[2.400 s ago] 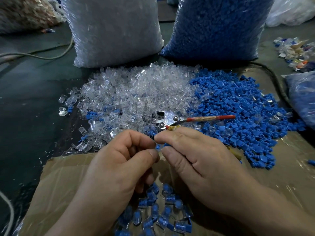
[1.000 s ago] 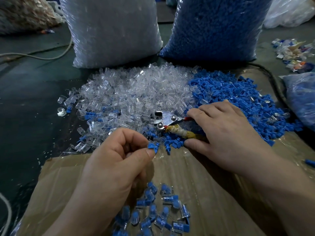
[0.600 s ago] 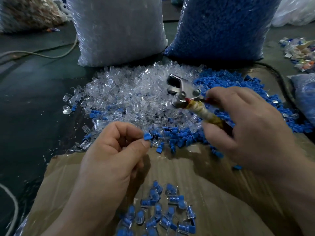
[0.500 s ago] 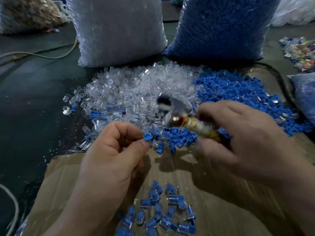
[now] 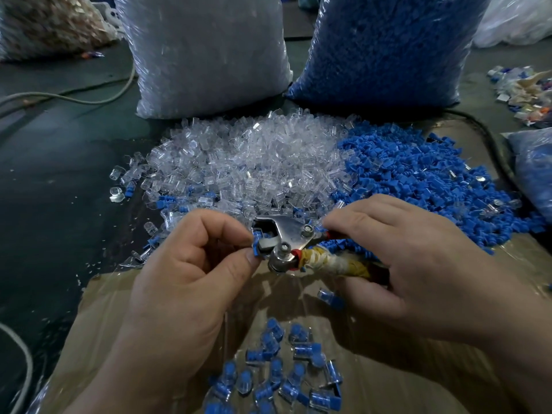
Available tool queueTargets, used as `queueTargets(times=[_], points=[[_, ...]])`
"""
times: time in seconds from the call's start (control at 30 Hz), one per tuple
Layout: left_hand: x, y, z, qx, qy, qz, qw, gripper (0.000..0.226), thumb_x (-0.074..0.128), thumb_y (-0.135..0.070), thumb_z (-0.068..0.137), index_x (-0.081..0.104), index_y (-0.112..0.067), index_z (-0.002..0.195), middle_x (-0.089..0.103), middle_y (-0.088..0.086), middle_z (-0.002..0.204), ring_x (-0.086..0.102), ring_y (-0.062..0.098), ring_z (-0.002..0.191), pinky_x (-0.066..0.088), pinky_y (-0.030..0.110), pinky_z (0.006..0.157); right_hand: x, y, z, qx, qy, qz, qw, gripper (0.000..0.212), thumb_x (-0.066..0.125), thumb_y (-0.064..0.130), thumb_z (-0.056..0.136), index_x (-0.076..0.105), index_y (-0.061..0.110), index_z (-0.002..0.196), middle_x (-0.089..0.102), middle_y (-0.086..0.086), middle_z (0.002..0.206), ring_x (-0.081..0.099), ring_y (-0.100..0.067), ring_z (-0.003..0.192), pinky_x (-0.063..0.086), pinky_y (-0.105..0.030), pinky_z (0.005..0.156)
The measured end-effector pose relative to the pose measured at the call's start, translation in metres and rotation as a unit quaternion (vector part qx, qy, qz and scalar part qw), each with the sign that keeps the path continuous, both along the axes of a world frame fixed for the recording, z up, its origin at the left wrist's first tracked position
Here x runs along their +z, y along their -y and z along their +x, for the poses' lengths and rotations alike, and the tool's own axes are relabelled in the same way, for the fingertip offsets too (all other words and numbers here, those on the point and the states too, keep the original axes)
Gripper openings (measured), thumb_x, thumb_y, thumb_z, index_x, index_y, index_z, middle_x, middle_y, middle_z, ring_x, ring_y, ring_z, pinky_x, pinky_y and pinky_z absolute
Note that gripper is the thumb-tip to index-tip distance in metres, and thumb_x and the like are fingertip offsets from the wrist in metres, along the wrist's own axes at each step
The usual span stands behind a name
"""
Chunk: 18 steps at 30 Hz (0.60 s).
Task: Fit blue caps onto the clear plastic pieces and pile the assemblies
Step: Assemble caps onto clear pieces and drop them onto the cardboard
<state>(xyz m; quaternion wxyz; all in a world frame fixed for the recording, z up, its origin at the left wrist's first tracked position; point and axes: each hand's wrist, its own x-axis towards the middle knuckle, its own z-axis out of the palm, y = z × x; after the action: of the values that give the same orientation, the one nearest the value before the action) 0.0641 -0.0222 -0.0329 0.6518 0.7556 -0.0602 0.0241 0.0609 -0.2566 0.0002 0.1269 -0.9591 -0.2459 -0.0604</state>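
Blue cap [image 5: 256, 252] mostly hidden by tool [image 5: 286, 234] — maybe assembled.

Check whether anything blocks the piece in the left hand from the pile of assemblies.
Nothing visible does: the piece, pinched by the left hand at the pliers, has only bare cardboard between it and the pile.

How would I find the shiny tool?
From the big clear bag, come down past the clear pile. The pliers sit between the left hand and the right hand, which grips them. Only they are shiny metal with a yellowish wrapped handle.
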Motion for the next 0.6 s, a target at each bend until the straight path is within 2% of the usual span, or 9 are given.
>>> queueTargets(times=[0.13, 0.33, 0.47, 0.53, 0.6], points=[[0.004, 0.001, -0.001, -0.010, -0.001, 0.014, 1.000, 0.025, 0.069, -0.047, 0.059, 0.069, -0.036, 0.082, 0.069, -0.001, 0.077, 0.060, 0.005, 0.058, 0.050, 0.018, 0.048, 0.001, -0.002, 0.001, -0.001, 0.001, -0.012, 1.000, 0.058, 0.047, 0.054, 0.080, 0.064, 0.020, 0.124, 0.066, 0.008, 0.102, 0.061, -0.014, 0.091, 0.048, -0.027, 0.079], [0.004, 0.001, -0.002, 0.004, -0.006, 0.001, 1.000, 0.021, 0.071, -0.037, 0.062, 0.070, -0.032, 0.083, 0.071, 0.005, 0.082, 0.066, 0.020, 0.066, 0.056, 0.025, 0.053, 0.003, -0.009, 0.000, -0.005, 0.006, -0.004, 1.000, 0.051, 0.047, 0.055, 0.079, 0.069, 0.024, 0.113, 0.067, 0.010, 0.088, 0.063, -0.013, 0.078, 0.054, -0.030, 0.069], [0.003, 0.002, -0.003, 0.045, 0.006, 0.042, 0.998, 0.023, 0.071, -0.049, 0.065, 0.068, -0.036, 0.084, 0.069, -0.003, 0.072, 0.062, 0.015, 0.058, 0.051, 0.029, 0.052, 0.001, -0.002, -0.001, -0.037, 0.024, 0.006, 0.999, 0.055, 0.049, 0.059, 0.078, 0.065, 0.024, 0.119, 0.066, 0.013, 0.097, 0.061, -0.011, 0.088, 0.052, -0.031, 0.078], [-0.002, -0.002, 0.001, 0.065, 0.002, 0.055, 0.996, 0.010, 0.075, -0.034, 0.077, 0.067, -0.037, 0.082, 0.062, -0.007, 0.061, 0.055, 0.010, 0.050, 0.045, 0.031, 0.049, -0.002, 0.003, 0.005, -0.069, 0.046, -0.013, 0.996, 0.061, 0.047, 0.062, 0.078, 0.063, 0.022, 0.121, 0.066, 0.009, 0.100, 0.061, -0.015, 0.092, 0.048, -0.033, 0.083], [-0.004, -0.002, 0.002, 0.049, -0.021, 0.069, 0.996, 0.013, 0.073, -0.026, 0.077, 0.066, -0.037, 0.080, 0.059, -0.006, 0.056, 0.052, 0.009, 0.047, 0.044, 0.024, 0.046, -0.004, 0.004, 0.011, -0.109, 0.049, -0.035, 0.992, 0.065, 0.044, 0.066, 0.077, 0.062, 0.021, 0.121, 0.066, 0.006, 0.102, 0.059, -0.020, 0.095, 0.045, -0.036, 0.083]])
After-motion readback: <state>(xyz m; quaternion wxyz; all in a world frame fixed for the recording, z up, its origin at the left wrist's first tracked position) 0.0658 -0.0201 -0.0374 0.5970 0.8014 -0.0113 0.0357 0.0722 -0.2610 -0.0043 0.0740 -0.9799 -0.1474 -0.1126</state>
